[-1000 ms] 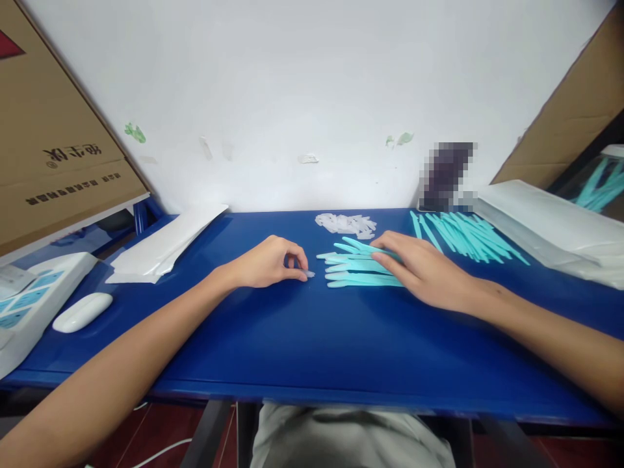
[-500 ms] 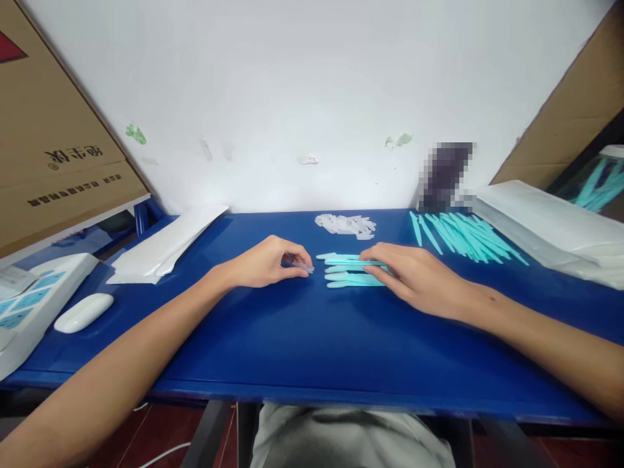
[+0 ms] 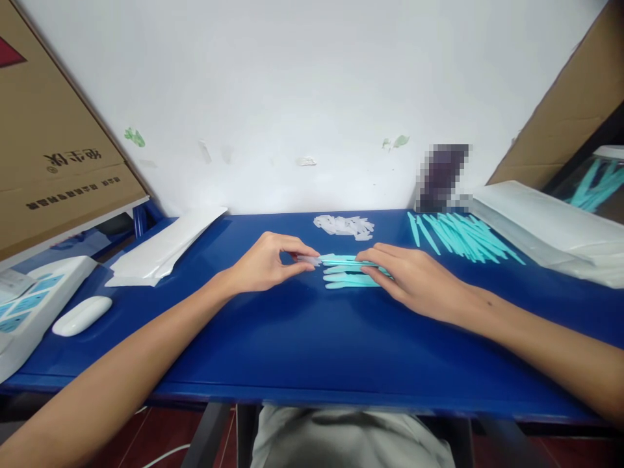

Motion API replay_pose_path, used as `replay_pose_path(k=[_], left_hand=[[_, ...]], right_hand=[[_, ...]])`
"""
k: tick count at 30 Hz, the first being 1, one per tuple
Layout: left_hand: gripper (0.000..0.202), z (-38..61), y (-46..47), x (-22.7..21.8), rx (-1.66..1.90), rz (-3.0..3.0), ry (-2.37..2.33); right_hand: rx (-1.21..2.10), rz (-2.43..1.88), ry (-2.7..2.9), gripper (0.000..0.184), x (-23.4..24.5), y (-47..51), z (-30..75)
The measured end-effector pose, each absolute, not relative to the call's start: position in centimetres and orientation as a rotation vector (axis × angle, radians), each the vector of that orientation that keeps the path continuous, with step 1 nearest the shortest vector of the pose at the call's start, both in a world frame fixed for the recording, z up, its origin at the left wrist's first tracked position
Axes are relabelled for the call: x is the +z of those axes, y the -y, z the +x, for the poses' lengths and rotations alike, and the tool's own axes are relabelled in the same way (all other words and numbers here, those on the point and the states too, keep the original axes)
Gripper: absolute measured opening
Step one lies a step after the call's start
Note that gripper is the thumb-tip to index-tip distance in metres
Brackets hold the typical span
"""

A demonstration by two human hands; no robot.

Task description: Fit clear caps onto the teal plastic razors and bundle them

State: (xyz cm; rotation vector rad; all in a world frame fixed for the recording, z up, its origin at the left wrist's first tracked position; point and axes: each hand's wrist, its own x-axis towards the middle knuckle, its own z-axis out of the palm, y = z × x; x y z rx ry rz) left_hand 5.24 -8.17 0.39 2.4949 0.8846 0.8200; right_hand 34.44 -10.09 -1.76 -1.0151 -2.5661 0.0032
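My left hand pinches a small clear plastic cap between thumb and forefinger, its tip touching the end of a teal plastic stick. My right hand lies over a short row of teal sticks on the blue table and grips the uppermost one. A small heap of clear caps lies just behind the row.
A large loose pile of teal sticks sits at the back right, beside white bags. Flat white bags lie at the back left. A white mouse and a white device are at the left edge. Cardboard boxes flank both sides.
My left hand moved right with the cap until it met the stick's end. My right hand drew the top stick out of the row and shifted slightly left.
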Motion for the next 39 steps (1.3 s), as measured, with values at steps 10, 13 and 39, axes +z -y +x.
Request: replay_pose_path(k=[10,13,39], left_hand=[[0.022,6.8,9.0,-0.9,0.966,2.481,-0.857],[0.031,7.1,9.1,-1.2,1.017,2.430,-0.839],[0.012,6.0,8.5,-0.7,1.253,2.624,-0.790]], right_hand=[[-0.077,-0.969,2.584,0.032,-1.9,10.3,34.4],[-0.100,-0.965,2.581,0.031,-1.9,10.4,34.4],[-0.066,-1.194,2.349,0.037,-1.7,9.6,34.7]])
